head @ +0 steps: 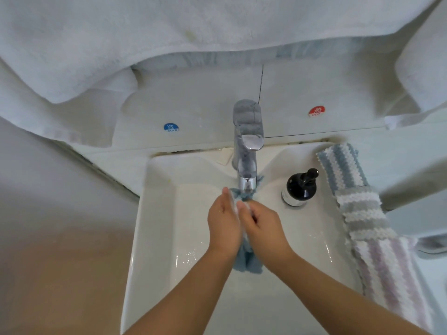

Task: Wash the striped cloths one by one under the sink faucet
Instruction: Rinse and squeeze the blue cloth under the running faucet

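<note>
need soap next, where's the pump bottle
In the head view the dark pump bottle stands on the sink's right ledge, between the faucet and the striped cloths.

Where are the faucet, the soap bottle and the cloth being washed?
faucet (pixel 247 141): head view, on its chrome lever handle.
soap bottle (pixel 298 189): head view, on its dark body beneath the pump.
blue cloth (pixel 246 262): head view, on the folded end hanging below both hands.
</note>
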A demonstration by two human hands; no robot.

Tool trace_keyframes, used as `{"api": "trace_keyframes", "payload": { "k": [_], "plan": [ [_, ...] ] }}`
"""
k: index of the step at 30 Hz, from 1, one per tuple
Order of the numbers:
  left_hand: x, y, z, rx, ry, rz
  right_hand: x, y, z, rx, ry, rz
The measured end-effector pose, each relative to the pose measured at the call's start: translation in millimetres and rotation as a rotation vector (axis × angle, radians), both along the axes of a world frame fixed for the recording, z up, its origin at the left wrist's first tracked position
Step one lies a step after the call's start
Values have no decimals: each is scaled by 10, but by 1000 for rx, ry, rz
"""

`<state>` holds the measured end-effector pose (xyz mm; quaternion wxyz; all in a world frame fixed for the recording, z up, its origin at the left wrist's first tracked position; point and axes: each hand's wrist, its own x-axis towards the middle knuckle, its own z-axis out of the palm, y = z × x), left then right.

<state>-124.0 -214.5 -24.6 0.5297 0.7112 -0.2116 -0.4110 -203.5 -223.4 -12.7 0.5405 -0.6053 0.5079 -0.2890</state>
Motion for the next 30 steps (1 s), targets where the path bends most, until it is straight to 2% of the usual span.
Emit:
{"api": "trace_keyframes", "payload": {
  "k": [4, 9, 13, 15, 19, 23, 27, 30],
  "plan": [
    [-107, 24, -7, 73, 79, -94, 44, -177, 32, 68, -72, -154],
    [55, 17, 114, 22, 24, -26, -91, 129, 26, 16, -69, 20],
    [129, 1, 156, 65, 98, -39, -147, 47, 67, 89, -202, -189],
    [185, 5, 156, 80, 122, -52, -191, -31, 60, 78, -202, -262],
    [291, 74, 165, 54, 238, -108, -286, -90, -29, 114, -167, -245],
    [348, 166, 164, -8, 277, -211, -326, -125, -58, 11, -117, -167],
    [384, 230, 157, -1, 242, -260, -309, -180, 23, 39, -145, -128],
    [452, 303, 144, -65, 220, -387, -321, -251, 56, 19, -88, -83]
  ]
}}
